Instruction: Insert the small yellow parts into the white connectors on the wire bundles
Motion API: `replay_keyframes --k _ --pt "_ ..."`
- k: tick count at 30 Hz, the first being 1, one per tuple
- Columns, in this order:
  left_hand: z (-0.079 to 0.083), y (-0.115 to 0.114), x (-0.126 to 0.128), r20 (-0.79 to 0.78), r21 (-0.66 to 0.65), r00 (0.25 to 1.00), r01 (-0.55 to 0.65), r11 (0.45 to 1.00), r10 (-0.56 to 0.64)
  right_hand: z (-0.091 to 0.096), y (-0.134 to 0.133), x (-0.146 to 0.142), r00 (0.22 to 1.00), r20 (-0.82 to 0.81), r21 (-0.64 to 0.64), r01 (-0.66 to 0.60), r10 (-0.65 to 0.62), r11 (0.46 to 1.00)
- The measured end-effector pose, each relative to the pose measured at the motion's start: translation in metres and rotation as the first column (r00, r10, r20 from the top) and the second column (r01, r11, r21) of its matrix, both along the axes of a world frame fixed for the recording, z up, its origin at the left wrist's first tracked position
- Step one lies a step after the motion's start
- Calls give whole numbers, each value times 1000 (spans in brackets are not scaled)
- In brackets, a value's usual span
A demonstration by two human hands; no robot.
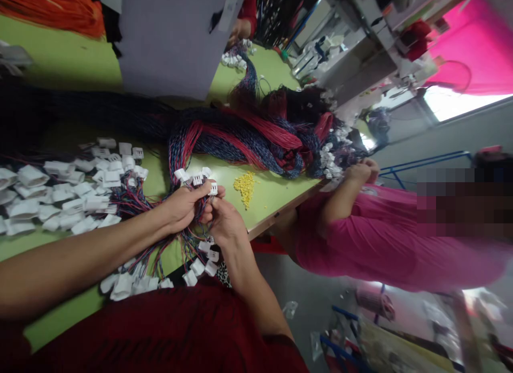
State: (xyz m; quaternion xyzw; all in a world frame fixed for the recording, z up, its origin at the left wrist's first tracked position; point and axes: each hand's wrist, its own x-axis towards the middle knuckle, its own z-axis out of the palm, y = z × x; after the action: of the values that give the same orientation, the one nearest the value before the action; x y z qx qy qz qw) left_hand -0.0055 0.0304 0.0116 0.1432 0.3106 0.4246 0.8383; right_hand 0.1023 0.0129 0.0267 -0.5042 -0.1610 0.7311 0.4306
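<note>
A white wire connector [213, 189] is pinched at the fingertips of my left hand [186, 206], which is closed around several wires. Close against it, my right hand [228, 222] has its thumb and fingers closed at the wires just under that connector. What exactly the right fingers grip is too small to make out. Other white connectors [196, 179] stick up behind the left thumb, and more hang on wires [208, 253] below my hands. A small pile of yellow pieces [244, 188] lies on the green table [272, 199] just beyond my right hand.
A heap of white connectors [60, 196] covers the table's left side. Thick blue and red wire bundles [240, 143] run across behind my hands. A grey-purple panel [172, 41] stands at the back. A person in a pink shirt [360, 234] works at the right; another's hand [239, 31] shows behind the panel.
</note>
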Motion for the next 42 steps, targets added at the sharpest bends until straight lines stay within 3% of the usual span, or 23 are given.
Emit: replay_keyframes --k 7,13,17,20,23,27,35,42 --pt "6 -4 4 -42 -42 997 -73 996 71 -4 -6 -1 995 67 22 70 -71 997" --pt "7 -6 7 -91 16 983 -161 987 161 -5 -5 2 995 95 43 13 -17 999" --pt "11 -8 4 -221 174 964 -108 979 146 -6 -16 19 961 275 209 -53 -7 976" --pt "14 -9 1 -373 364 907 -52 930 197 -6 -25 32 891 442 321 -52 -101 946" --pt "14 -12 -1 -482 480 848 46 876 220 -4 -33 38 831 537 345 -63 -142 936" --pt "15 -17 -1 -565 505 799 138 852 206 7 -41 38 778 606 375 -96 -165 922" --pt "17 -17 1 -588 529 778 163 833 221 16 -44 33 623 725 536 -243 -294 808" --pt "21 -15 0 -529 475 840 170 863 125 7 -47 39 580 738 539 -200 -345 818"
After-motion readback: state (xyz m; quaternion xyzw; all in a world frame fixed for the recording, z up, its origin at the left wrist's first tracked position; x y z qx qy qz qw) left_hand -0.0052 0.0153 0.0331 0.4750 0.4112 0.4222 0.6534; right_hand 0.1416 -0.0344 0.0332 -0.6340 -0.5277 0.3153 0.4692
